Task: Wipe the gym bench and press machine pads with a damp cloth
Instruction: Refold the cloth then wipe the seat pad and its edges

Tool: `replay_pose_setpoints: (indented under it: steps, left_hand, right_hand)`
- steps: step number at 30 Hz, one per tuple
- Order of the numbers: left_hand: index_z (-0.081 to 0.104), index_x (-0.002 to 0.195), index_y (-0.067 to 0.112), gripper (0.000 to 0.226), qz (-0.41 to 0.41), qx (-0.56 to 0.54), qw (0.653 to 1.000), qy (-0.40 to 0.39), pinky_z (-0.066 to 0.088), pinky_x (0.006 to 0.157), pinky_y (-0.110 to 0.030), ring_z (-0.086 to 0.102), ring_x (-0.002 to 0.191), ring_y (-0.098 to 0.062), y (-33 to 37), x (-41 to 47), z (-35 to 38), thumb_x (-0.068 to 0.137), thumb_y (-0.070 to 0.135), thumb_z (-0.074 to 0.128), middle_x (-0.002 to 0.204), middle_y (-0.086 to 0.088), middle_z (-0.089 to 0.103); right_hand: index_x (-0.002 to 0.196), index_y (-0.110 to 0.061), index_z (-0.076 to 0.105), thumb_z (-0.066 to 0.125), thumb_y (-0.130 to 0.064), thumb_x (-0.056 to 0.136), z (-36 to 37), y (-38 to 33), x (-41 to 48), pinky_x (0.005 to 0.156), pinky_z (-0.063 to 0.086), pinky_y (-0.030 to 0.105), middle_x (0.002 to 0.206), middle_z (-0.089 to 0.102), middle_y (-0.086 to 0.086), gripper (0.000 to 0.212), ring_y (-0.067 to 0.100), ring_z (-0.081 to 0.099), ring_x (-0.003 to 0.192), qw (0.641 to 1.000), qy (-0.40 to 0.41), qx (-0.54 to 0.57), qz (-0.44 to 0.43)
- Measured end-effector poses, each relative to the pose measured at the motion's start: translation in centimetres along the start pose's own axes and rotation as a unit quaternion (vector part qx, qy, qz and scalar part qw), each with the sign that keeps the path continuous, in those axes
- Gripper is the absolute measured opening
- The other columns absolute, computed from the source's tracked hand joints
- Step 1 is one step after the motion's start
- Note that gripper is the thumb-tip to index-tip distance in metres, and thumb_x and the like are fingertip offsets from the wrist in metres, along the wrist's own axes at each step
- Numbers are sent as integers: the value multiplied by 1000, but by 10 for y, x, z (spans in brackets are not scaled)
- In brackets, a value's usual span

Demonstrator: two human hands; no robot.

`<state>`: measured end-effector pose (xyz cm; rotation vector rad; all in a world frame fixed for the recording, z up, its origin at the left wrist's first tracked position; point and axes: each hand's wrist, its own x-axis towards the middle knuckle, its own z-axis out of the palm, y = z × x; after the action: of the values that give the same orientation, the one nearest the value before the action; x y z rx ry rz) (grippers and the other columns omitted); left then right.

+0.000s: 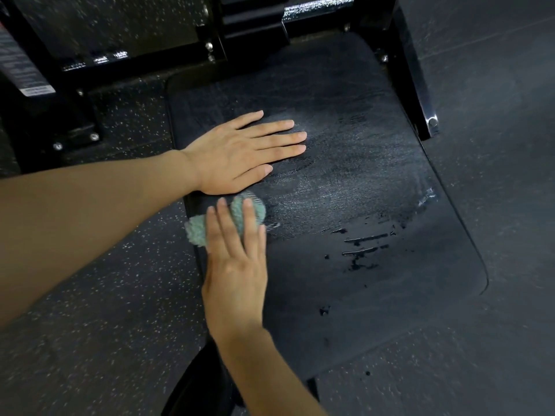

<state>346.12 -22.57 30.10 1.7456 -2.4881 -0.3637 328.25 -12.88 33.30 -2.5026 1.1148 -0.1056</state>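
A black padded seat [360, 181] fills the middle of the head view, streaked with wet smears and water drops toward its right side. My left hand [240, 151] lies flat on the pad's left part, fingers straight and pointing right. Just below it, my right hand [237, 259] presses a crumpled pale green cloth [196, 232] onto the pad near its left edge, fingers extended over the cloth. Most of the cloth is hidden under that hand.
The machine's black steel frame [411, 73] runs along the pad's top and right side, with bolts and a white label [21, 67] at upper left. Speckled black rubber floor [105, 295] surrounds the seat.
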Motion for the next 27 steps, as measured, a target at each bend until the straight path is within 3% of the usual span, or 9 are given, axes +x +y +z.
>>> replay_pose_setpoints:
  steps: [4,9,11,15,22,27]
  left_hand:
    - [18,158,26,55,-1,-2,1000,4,3,124,-43,6,154,-15,0,-1,0,104,34,20,165,9,13]
    - [19,158,25,55,-5,-8,1000,-1,5,124,-45,8,153,-15,2,0,-1,103,34,19,165,8,14]
    - [19,158,25,55,-4,-9,1000,1,5,124,-44,7,153,-15,1,-1,-1,103,34,19,165,8,14]
    - [18,158,26,55,-7,-5,1000,5,4,124,-44,7,153,-15,2,-2,0,104,35,18,165,8,13]
    - [17,158,27,55,-11,0,1000,2,4,124,-44,7,153,-15,2,-1,0,103,36,16,165,8,13]
    - [20,158,26,55,-12,-4,1000,4,6,124,-45,8,153,-15,3,-1,-1,104,36,17,165,8,14]
  right_hand:
    - [150,-20,39,36,-13,89,4,1,-3,120,16,43,158,36,-6,61,25,17,152,999,-22,-9,-37]
    - [148,-18,44,56,-1,77,-19,46,4,118,15,49,155,41,-4,74,27,20,150,1000,10,-6,-12]
    - [149,-18,43,59,3,84,-29,72,5,121,18,48,156,39,-5,70,25,16,151,999,23,-17,22]
    - [148,-12,43,48,-14,103,-28,87,7,119,28,51,156,39,0,45,29,16,152,998,42,-14,55]
    - [140,-11,55,32,-41,107,-7,34,-9,121,21,48,152,47,0,50,25,17,152,997,30,73,14]
    - [134,-21,62,39,-44,105,0,17,-21,122,21,44,149,50,-6,44,21,19,152,995,14,89,-31]
